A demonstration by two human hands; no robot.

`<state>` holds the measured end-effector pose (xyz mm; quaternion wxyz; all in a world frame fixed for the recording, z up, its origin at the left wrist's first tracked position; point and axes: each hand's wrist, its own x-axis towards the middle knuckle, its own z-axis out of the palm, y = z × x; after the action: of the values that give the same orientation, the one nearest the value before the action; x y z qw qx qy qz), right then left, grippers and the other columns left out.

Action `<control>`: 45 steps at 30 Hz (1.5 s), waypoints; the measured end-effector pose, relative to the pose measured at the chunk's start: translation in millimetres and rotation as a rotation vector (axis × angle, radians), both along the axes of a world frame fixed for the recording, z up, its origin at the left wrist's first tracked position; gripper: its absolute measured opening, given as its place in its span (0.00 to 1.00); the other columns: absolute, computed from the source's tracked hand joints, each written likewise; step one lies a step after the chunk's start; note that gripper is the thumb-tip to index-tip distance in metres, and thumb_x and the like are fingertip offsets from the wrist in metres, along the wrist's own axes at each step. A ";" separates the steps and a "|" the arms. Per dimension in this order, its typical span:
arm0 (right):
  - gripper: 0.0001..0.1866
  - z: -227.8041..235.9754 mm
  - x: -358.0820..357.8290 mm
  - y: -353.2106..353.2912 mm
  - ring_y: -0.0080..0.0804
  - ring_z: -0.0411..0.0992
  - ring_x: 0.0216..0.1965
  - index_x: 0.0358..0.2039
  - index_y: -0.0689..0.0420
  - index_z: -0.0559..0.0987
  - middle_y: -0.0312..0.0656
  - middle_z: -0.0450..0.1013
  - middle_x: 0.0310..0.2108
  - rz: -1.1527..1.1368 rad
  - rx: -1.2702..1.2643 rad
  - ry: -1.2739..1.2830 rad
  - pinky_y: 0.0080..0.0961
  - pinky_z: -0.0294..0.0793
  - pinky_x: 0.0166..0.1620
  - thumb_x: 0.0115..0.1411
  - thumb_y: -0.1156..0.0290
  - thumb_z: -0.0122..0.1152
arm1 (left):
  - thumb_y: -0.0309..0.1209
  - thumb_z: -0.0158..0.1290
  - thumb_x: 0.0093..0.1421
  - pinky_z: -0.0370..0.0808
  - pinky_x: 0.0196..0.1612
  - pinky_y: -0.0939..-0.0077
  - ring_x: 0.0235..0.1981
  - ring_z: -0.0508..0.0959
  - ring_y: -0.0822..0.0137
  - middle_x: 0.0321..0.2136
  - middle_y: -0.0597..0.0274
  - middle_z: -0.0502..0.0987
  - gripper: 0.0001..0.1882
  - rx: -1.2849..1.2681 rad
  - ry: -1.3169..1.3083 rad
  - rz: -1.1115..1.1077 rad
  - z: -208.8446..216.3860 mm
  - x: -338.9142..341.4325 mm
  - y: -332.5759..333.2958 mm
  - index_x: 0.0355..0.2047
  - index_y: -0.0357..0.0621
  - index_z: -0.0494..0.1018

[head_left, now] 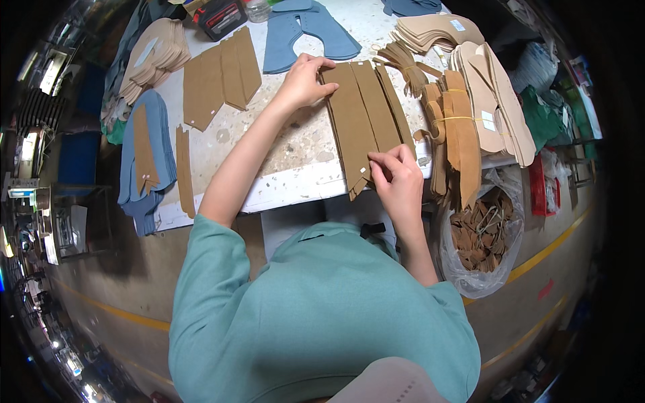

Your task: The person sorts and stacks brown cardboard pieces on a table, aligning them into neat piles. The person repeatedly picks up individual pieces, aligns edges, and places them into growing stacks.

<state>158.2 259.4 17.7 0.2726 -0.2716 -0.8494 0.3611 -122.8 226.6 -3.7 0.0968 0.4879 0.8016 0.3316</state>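
Observation:
Before me on the table lies a stack of brown leather strips (352, 114), long pieces with notched or pointed near ends and small white stickers. At its far left corner my left hand (306, 82) is closed, with thumb and fingers on the edge. My right hand (401, 180) pinches at the near edge of the strips, beside a white sticker (363, 170); the exact hold is partly hidden by the fingers. More brown strips (388, 91) lie along the right side of the stack. Another group of brown pieces (223, 75) rests to the left, beyond my left forearm.
Blue cut pieces (306, 27) lie at the back, near a dark power-tool battery (220, 19). A blue stack (160, 131) and beige stacks (156, 57) sit left. Tied brown bundles (462, 138) overhang the right edge, above a plastic bag of scraps (485, 232).

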 end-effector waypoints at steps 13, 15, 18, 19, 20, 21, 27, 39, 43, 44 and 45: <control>0.04 0.4 -41.0 -34.1 0.31 0.72 0.23 0.32 0.56 0.82 0.37 0.69 0.26 0.371 -0.026 0.064 0.28 0.72 0.28 0.58 0.71 0.65 | 0.41 0.61 0.54 0.76 0.48 0.58 0.43 0.79 0.51 0.39 0.53 0.78 0.16 -0.172 0.362 0.317 10.5 -56.0 -97.8 0.40 0.47 0.80; 0.04 -8.7 -48.9 -38.2 0.33 0.73 0.24 0.31 0.54 0.83 0.36 0.70 0.26 0.343 0.108 -0.030 0.29 0.72 0.28 0.58 0.70 0.65 | 0.39 0.62 0.54 0.77 0.46 0.61 0.42 0.79 0.53 0.38 0.55 0.78 0.15 -0.149 0.386 0.310 7.8 -58.1 -100.6 0.39 0.47 0.80; 0.04 -15.6 -49.9 -37.5 0.34 0.73 0.24 0.31 0.53 0.83 0.35 0.71 0.26 0.323 0.134 -0.022 0.30 0.73 0.28 0.58 0.69 0.64 | 0.37 0.62 0.53 0.78 0.44 0.62 0.40 0.80 0.54 0.37 0.57 0.80 0.13 -0.140 0.362 0.274 9.7 -65.7 -102.8 0.38 0.48 0.81; 0.04 -16.0 -49.5 -36.3 0.33 0.73 0.24 0.32 0.53 0.83 0.36 0.71 0.26 0.326 0.131 0.007 0.30 0.73 0.28 0.58 0.69 0.64 | 0.37 0.61 0.54 0.78 0.44 0.62 0.39 0.81 0.54 0.37 0.57 0.81 0.12 -0.148 0.347 0.265 12.4 -69.7 -103.0 0.38 0.48 0.81; 0.04 -15.6 -48.7 -34.8 0.33 0.73 0.24 0.32 0.54 0.83 0.36 0.71 0.26 0.330 0.115 0.017 0.30 0.72 0.28 0.58 0.69 0.64 | 0.36 0.61 0.54 0.78 0.43 0.62 0.38 0.81 0.54 0.36 0.57 0.81 0.11 -0.158 0.331 0.255 15.3 -72.6 -102.9 0.38 0.49 0.81; 0.04 -14.5 -48.1 -33.5 0.33 0.74 0.23 0.32 0.54 0.83 0.36 0.71 0.26 0.326 0.087 0.004 0.30 0.72 0.28 0.58 0.70 0.64 | 0.35 0.60 0.54 0.79 0.43 0.62 0.37 0.82 0.55 0.36 0.58 0.82 0.11 -0.152 0.325 0.278 18.5 -74.0 -102.4 0.37 0.49 0.81; 0.09 0.4 -51.6 -27.3 0.31 0.73 0.23 0.39 0.59 0.82 0.42 0.73 0.26 0.364 -0.129 0.002 0.26 0.73 0.29 0.60 0.71 0.63 | 0.30 0.54 0.56 0.79 0.41 0.65 0.35 0.83 0.56 0.34 0.56 0.83 0.11 -0.067 0.298 0.276 44.3 -23.7 -108.4 0.38 0.48 0.82; 0.16 -13.7 -86.5 -34.7 0.36 0.74 0.28 0.51 0.59 0.78 0.48 0.75 0.34 0.423 0.052 -0.065 0.30 0.74 0.36 0.61 0.76 0.58 | 0.36 0.60 0.55 0.79 0.39 0.65 0.34 0.82 0.59 0.32 0.57 0.82 0.10 -0.132 0.273 0.326 38.4 -24.8 -145.8 0.34 0.44 0.81; 0.15 -11.1 -79.5 -34.4 0.34 0.73 0.25 0.47 0.60 0.80 0.46 0.73 0.30 0.347 0.031 0.004 0.28 0.74 0.34 0.58 0.77 0.62 | 0.38 0.62 0.51 0.78 0.42 0.62 0.37 0.81 0.58 0.35 0.57 0.80 0.14 -0.158 0.402 0.422 7.7 -31.2 -140.1 0.36 0.46 0.79; 0.15 -8.2 -74.5 -31.8 0.34 0.73 0.25 0.47 0.60 0.81 0.46 0.73 0.30 0.344 0.016 -0.022 0.28 0.74 0.33 0.58 0.77 0.62 | 0.38 0.62 0.51 0.78 0.42 0.64 0.37 0.82 0.60 0.34 0.58 0.80 0.14 -0.156 0.405 0.438 4.3 -33.4 -139.4 0.36 0.46 0.79; 0.15 -5.0 -69.5 -29.4 0.33 0.73 0.25 0.46 0.61 0.81 0.46 0.73 0.30 0.336 0.002 -0.047 0.28 0.74 0.33 0.57 0.77 0.63 | 0.39 0.62 0.50 0.78 0.42 0.65 0.36 0.82 0.61 0.33 0.59 0.80 0.15 -0.152 0.408 0.454 2.5 -35.8 -138.9 0.37 0.47 0.79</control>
<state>88.7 229.9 12.7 0.1886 -0.1341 -0.8894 0.3942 -158.6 87.7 -1.2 -0.1063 0.3442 0.9155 0.1790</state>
